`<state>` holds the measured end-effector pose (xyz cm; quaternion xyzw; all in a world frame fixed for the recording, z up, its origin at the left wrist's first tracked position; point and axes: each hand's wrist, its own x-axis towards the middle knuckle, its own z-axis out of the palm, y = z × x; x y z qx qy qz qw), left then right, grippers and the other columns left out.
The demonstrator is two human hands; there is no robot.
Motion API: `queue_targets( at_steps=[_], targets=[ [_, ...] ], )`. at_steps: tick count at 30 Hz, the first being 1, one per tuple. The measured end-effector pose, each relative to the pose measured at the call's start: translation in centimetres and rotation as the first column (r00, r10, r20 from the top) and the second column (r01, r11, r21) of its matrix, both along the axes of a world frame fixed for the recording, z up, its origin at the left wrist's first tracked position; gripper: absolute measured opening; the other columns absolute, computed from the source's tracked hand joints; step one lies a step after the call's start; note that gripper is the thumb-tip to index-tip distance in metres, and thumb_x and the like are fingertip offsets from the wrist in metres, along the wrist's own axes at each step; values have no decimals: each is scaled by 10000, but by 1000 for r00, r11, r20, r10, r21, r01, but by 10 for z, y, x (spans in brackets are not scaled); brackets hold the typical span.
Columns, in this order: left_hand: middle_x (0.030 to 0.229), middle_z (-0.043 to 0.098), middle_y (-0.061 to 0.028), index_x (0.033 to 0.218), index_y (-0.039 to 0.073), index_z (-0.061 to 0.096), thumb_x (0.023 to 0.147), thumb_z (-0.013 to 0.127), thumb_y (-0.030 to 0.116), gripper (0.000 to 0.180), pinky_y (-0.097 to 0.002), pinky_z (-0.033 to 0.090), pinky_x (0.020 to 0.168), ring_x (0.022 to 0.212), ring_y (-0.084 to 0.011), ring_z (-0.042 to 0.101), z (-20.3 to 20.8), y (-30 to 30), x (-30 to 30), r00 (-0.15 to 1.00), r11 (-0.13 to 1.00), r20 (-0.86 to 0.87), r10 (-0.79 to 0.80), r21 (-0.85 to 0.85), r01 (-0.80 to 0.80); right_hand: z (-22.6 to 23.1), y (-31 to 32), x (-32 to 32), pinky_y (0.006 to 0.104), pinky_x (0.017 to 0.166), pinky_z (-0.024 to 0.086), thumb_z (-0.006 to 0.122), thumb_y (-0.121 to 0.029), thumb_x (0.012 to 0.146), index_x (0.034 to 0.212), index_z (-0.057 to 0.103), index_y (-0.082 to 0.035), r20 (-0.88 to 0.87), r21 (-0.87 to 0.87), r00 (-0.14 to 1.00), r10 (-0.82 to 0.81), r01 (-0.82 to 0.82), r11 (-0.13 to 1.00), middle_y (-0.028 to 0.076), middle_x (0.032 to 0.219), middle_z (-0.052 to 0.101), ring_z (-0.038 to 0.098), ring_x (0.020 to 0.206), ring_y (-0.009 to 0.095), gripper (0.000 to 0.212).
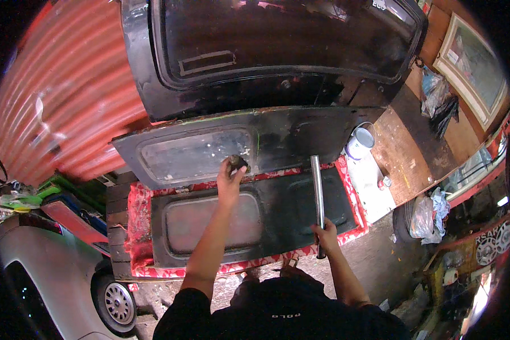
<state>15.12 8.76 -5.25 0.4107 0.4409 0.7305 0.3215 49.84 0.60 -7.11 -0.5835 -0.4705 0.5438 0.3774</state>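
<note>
My left hand is closed round a small dark, rough-looking lump in front of the leaning dark panel. Whether the lump touches that panel I cannot tell. My right hand grips a long shiny metal tube near its dark lower end, and the tube points away from me. Below both hands a second dark panel lies flat, with a rounded, scuffed recess at its left. Red and white patterned cloth shows round its edges.
Behind stands a big black vehicle door with a window. A tin can sits at the right beside a wooden board. Red corrugated sheet rises at the left, above a silver car. Plastic bags hang at the right.
</note>
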Motion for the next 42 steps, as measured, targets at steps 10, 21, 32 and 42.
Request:
queue_targets(
  at_steps=[10, 21, 32, 42],
  targets=[
    [1202, 642, -114, 1310, -21, 515, 853, 756, 78, 526, -316, 495, 947, 1087, -176, 619, 118, 106, 21, 960, 995, -280, -9, 95, 37, 38, 77, 15, 250, 384, 380, 674, -70, 854, 880, 560, -73, -83, 138, 985, 154, -141, 980, -12, 611, 498, 473, 422, 93, 116],
    [1189, 660, -90, 1311, 32, 547, 837, 775, 92, 529, -308, 500, 948, 1099, -141, 607, 139, 159, 69, 809, 998, -588, 17, -32, -45, 22, 154, 83, 277, 409, 395, 679, -115, 875, 886, 562, -40, -95, 131, 955, 282, -268, 954, 7, 619, 536, 502, 446, 99, 140],
    [1342, 569, -166, 1383, 32, 487, 902, 699, 153, 538, -366, 459, 1021, 1217, -273, 570, 156, 162, 75, 566, 991, -814, -132, -130, 43, 29, 172, 98, 283, 391, 382, 659, -109, 882, 898, 560, -45, -97, 112, 955, 281, -270, 956, 5, 584, 509, 496, 425, 108, 119],
    [1385, 456, -176, 1466, 79, 286, 957, 561, 124, 580, -375, 337, 1094, 1322, -288, 444, 157, 168, 72, 466, 933, -816, -341, -353, 65, 30, 162, 96, 284, 385, 377, 673, -103, 870, 909, 571, -42, -93, 92, 960, 264, -256, 962, -1, 581, 510, 490, 424, 105, 126]
  ],
)
